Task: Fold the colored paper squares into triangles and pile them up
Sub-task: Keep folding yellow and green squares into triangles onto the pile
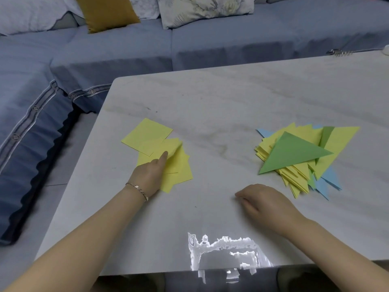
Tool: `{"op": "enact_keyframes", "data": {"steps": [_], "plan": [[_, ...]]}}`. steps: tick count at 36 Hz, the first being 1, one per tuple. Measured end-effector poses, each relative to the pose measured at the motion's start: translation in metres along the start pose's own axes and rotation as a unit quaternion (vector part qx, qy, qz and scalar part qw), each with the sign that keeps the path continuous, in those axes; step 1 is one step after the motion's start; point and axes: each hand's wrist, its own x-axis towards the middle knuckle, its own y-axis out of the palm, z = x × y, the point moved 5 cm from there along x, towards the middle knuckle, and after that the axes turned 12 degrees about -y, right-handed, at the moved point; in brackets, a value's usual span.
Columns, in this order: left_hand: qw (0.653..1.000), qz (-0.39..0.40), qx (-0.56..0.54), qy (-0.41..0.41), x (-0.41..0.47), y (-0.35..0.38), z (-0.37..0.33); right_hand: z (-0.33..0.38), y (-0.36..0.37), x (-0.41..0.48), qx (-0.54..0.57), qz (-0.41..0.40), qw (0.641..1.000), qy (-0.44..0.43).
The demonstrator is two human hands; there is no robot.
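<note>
On my screen I see the left hand (150,175) lying on the heap of yellow squares (183,173), on the left side of the table (210,98). It pinches the top yellow square (172,147). One finger (163,158) lies on top of the paper and the others are hidden under it. The edge of that sheet curls up off the heap. The squares below it lie flat and are fanned out, with their corners poking out in different ways. One more yellow square (147,133) lies flat at the far side of the heap and partly overlaps it. A thin bracelet (137,189) sits on the left wrist.

The right hand (267,202) rests on the bare table near me. Its fingers are loosely curled and it holds nothing.

Beyond it, on the right, is the pile of triangles (294,178). It is well apart from the squares. A green triangle (294,153) lies on top, yellow ones are under it, and blue triangles (330,178) stick out at the bottom.

Behind the table is a blue sofa (126,49) with a mustard cushion (107,11).
</note>
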Motion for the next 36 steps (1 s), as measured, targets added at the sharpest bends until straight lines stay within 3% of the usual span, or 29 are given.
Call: {"op": "enact_keyframes", "data": {"steps": [3,6,10,12,16,21,25,27,29,31,33,36], "plan": [[0.991,-0.109,-0.074,0.005,-0.008,-0.015,0.004,0.002,-0.003,0.002,0.006,-0.008,1.0,0.002],[0.959,-0.233,-0.157,0.022,-0.023,-0.034,0.0,0.004,-0.006,0.005,0.015,-0.032,0.999,-0.012],[0.905,-0.267,-0.325,0.057,-0.047,-0.058,-0.023,0.004,-0.012,0.007,0.044,-0.12,0.992,-0.018],[0.866,-0.231,-0.439,0.066,-0.056,-0.066,-0.033,0.004,-0.015,0.008,0.065,-0.167,0.983,-0.031],[0.807,-0.075,-0.585,-0.009,-0.065,-0.065,-0.049,0.003,-0.016,0.008,0.106,-0.199,0.971,-0.077],[0.767,0.005,-0.637,-0.073,-0.063,-0.059,-0.057,0.007,-0.013,-0.002,0.095,-0.234,0.953,-0.167],[0.743,0.057,-0.658,-0.108,-0.057,-0.052,-0.055,0.008,-0.017,-0.013,0.016,-0.277,0.929,-0.247],[0.704,0.125,-0.685,-0.138,-0.056,-0.049,-0.058,0.01,-0.018,-0.016,-0.015,-0.285,0.918,-0.277],[0.639,0.216,-0.72,-0.166,-0.056,-0.045,-0.066,0.013,-0.016,-0.019,-0.035,-0.281,0.911,-0.299],[0.605,0.281,-0.725,-0.173,-0.056,-0.042,-0.072,0.017,-0.015,-0.02,-0.042,-0.272,0.91,-0.31],[0.631,0.297,-0.695,-0.177,-0.055,-0.04,-0.075,0.021,-0.014,-0.022,-0.038,-0.258,0.912,-0.317],[0.733,0.247,-0.619,-0.137,-0.05,-0.04,-0.078,0.026,-0.012,-0.024,-0.014,-0.224,0.918,-0.327]]}}
